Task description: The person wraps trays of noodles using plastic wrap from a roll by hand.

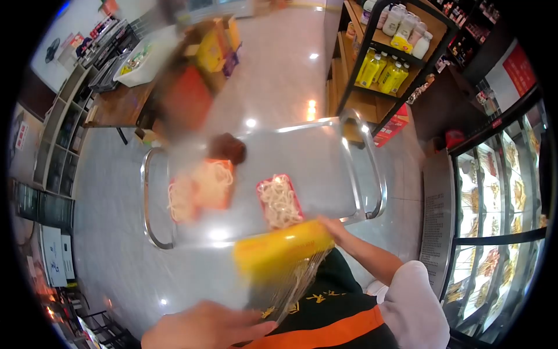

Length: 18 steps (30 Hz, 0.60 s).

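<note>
My right hand [332, 230] grips the end of a long yellow cling film box [285, 249], blurred by motion. Clear cling film [293, 286] stretches from the box down toward me. At its lower edge is my left hand [212, 327], fingers pressed together on the film. Just beyond the box, a red tray of white noodles [279, 199] lies on the metal cart [314, 157]. Further left on the cart are more noodles in an orange-red tray [216, 183] and a blurred noodle tray [182, 200]. A dark brown object [228, 149] behind them is too smeared to identify.
Metal rails [152, 203] rise at the cart's ends. A shelf rack [378, 58] with bottles stands at the far right. A lit glass-door display fridge [494, 221] is on the right. To the left, a wooden table [119, 107] bears a white bin [148, 67].
</note>
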### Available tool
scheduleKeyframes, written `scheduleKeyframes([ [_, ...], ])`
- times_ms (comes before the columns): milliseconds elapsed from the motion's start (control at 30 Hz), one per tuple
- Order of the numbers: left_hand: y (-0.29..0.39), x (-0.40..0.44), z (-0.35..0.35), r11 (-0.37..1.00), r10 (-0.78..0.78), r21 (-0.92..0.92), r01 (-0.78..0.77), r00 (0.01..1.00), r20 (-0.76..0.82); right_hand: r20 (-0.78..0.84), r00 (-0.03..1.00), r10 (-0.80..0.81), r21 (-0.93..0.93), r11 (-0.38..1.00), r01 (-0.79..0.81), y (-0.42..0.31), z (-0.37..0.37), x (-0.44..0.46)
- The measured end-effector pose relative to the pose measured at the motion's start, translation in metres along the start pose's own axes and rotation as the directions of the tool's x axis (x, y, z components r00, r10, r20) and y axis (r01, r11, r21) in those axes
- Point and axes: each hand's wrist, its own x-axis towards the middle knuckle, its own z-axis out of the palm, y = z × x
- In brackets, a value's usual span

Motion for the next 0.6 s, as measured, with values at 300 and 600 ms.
scheduleKeyframes([
  [300, -0.029, 0.015, -0.004, 0.969, -0.242, -0.006, 0.245, 0.961, 0.136, -0.061, 0.996, -0.06, -0.618, 0.786, 0.01, -0.047, -0.016, 0.041],
  [600, -0.038, 0.029, -0.005, 1.0, -0.031, -0.01, 0.03, 0.992, -0.125, 0.629, 0.758, -0.173, -0.497, 0.661, 0.562, -0.132, 0.032, -0.092],
])
